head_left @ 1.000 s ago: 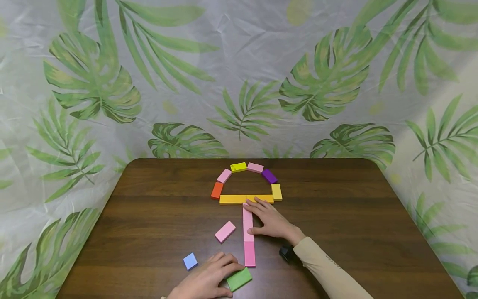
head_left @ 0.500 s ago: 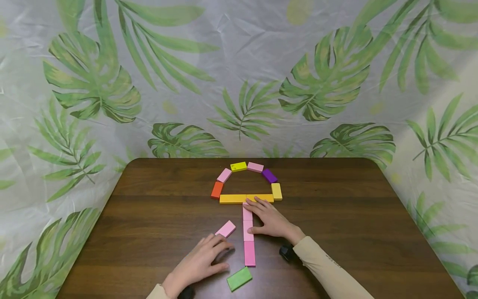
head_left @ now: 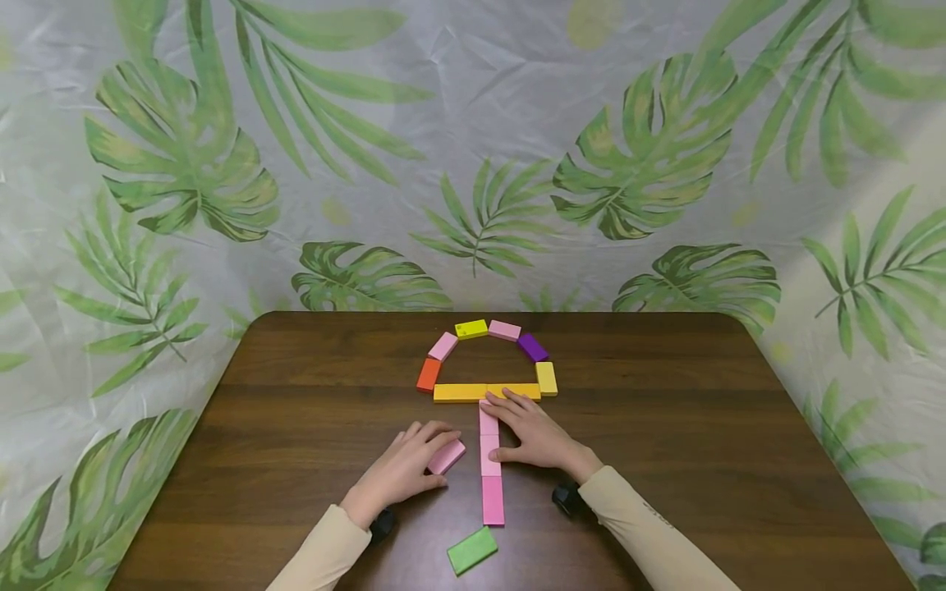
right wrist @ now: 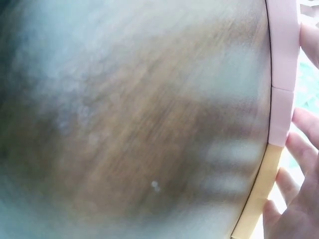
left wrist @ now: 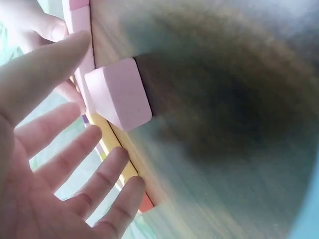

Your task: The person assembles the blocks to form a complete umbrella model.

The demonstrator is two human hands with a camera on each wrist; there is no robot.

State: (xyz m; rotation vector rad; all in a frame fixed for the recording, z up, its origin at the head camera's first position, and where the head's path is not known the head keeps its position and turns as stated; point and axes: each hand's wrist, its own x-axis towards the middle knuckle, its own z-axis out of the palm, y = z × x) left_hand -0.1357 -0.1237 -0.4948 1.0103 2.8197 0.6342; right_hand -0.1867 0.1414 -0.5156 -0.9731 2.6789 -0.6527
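A loose pink block (head_left: pixel 447 458) lies tilted on the dark wooden table, left of a straight column of pink blocks (head_left: pixel 493 501). My left hand (head_left: pixel 402 464) hovers over its left side, thumb below and fingers above. In the left wrist view, the fingers are spread and a gap shows between them and the block (left wrist: pixel 122 94). My right hand (head_left: pixel 543 435) rests along the column, fingertips on the orange bar (head_left: pixel 458 393) and the top pink block, thumb against a lower pink block. In the right wrist view, its fingers (right wrist: pixel 304 149) touch the blocks' edges.
Above the orange bar, an arch includes red (head_left: pixel 429 375), yellow (head_left: pixel 471 329), purple (head_left: pixel 533 347) and pale yellow (head_left: pixel 546 378) blocks. A green block (head_left: pixel 473 551) lies below the column. A light blue edge (left wrist: pixel 306 216) shows in the left wrist view. Leaf-patterned cloth (head_left: pixel 480 164) hangs behind.
My left hand has left the green block and moved up to the loose pink block. The blue block, seen earlier, is now hidden in the head view. My right hand has stayed put.
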